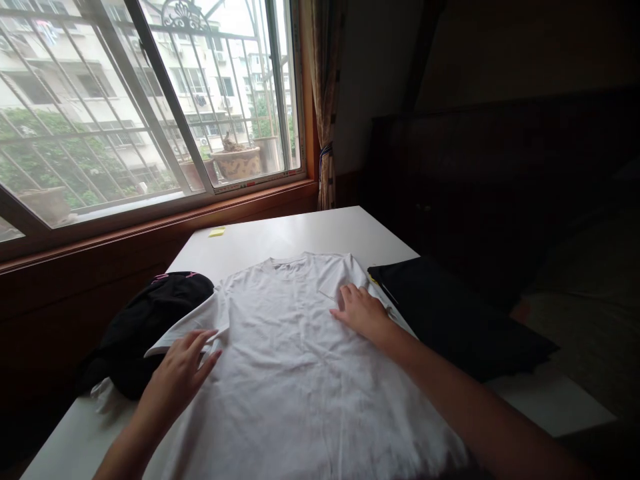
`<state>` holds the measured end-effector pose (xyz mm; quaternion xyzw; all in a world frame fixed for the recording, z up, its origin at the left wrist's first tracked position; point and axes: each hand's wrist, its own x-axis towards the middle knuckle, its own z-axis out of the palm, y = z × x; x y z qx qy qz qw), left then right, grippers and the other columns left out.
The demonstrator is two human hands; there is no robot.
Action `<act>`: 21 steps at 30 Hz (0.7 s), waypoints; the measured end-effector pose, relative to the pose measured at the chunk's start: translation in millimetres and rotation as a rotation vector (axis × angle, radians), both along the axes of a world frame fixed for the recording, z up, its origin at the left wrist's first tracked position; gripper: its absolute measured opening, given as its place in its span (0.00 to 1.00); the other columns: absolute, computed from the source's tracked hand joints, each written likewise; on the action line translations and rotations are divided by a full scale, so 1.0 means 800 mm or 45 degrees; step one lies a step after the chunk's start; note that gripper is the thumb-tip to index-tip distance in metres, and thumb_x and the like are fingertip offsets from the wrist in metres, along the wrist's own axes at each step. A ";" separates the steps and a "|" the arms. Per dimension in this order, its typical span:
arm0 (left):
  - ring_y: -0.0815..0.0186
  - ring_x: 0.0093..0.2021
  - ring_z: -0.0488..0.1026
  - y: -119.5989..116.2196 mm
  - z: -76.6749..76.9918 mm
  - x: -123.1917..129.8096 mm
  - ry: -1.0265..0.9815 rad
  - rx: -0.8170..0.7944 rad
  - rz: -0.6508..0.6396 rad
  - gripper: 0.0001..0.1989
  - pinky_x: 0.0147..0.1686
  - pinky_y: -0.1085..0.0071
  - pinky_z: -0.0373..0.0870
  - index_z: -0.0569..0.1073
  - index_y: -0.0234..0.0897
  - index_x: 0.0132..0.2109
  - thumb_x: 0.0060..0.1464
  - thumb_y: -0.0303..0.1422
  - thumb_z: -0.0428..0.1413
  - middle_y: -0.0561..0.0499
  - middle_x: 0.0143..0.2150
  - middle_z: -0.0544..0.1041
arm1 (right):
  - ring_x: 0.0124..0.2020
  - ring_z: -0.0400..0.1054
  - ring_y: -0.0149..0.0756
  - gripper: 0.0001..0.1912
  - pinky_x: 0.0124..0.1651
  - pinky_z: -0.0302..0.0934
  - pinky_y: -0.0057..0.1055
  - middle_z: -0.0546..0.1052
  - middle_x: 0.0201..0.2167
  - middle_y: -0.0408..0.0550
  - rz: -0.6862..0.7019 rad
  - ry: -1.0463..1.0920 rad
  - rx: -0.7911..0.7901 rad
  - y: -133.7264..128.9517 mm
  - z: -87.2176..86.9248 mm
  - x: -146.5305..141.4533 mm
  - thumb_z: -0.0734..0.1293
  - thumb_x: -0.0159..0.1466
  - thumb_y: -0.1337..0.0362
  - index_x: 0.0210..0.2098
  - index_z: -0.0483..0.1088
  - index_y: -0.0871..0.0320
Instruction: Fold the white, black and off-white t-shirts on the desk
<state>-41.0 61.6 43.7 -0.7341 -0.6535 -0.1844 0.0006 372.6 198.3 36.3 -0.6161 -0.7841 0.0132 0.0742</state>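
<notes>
A white T-shirt point(280, 347) lies spread out on the white table, neckline at the far side and a few creases across its front. My left hand point(180, 363) is over the left sleeve and side of the shirt, thumb and fingers apart. On the other side, my right hand point(363, 310) rests at the right sleeve, its fingers slightly bent and the thumb held away from them. Neither hand shows cloth pinched between its fingers. The shirt's lower end runs out of the bottom of the view.
Dark bunched cloth with pink marks point(160, 313) lies left of the shirt. A dark folded cloth stack point(450, 320) lies on the right. A yellow sticky note point(217, 232) is on the white table point(300, 230) near its far-left corner. Behind stand a barred window point(200, 100) and a curtain point(326, 100).
</notes>
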 end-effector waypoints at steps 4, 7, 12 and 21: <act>0.47 0.65 0.66 0.061 -0.025 0.027 0.245 -0.017 0.064 0.26 0.63 0.53 0.65 0.67 0.36 0.66 0.66 0.42 0.52 0.38 0.64 0.71 | 0.50 0.73 0.51 0.12 0.47 0.63 0.37 0.78 0.50 0.60 -0.074 0.001 -0.081 0.025 0.005 -0.007 0.66 0.68 0.62 0.49 0.73 0.59; 0.46 0.64 0.65 0.078 -0.031 0.036 0.328 -0.049 0.152 0.25 0.59 0.55 0.67 0.68 0.33 0.65 0.65 0.40 0.53 0.38 0.63 0.72 | 0.43 0.76 0.47 0.10 0.42 0.61 0.34 0.80 0.43 0.57 -0.136 0.044 -0.105 0.055 0.029 0.021 0.63 0.68 0.63 0.42 0.76 0.57; 0.50 0.55 0.70 0.078 -0.027 0.036 0.363 -0.044 0.202 0.13 0.50 0.61 0.69 0.72 0.35 0.51 0.65 0.35 0.50 0.40 0.53 0.76 | 0.42 0.73 0.42 0.16 0.39 0.58 0.31 0.81 0.41 0.58 -0.319 0.309 0.007 0.107 0.079 0.124 0.59 0.71 0.62 0.41 0.77 0.62; 0.55 0.42 0.79 0.089 -0.013 -0.010 0.089 -0.040 0.415 0.14 0.41 0.66 0.68 0.74 0.39 0.49 0.69 0.38 0.45 0.44 0.44 0.82 | 0.29 0.74 0.35 0.19 0.33 0.60 0.31 0.80 0.31 0.59 -0.438 0.836 -0.170 0.136 0.034 0.270 0.57 0.70 0.62 0.39 0.76 0.69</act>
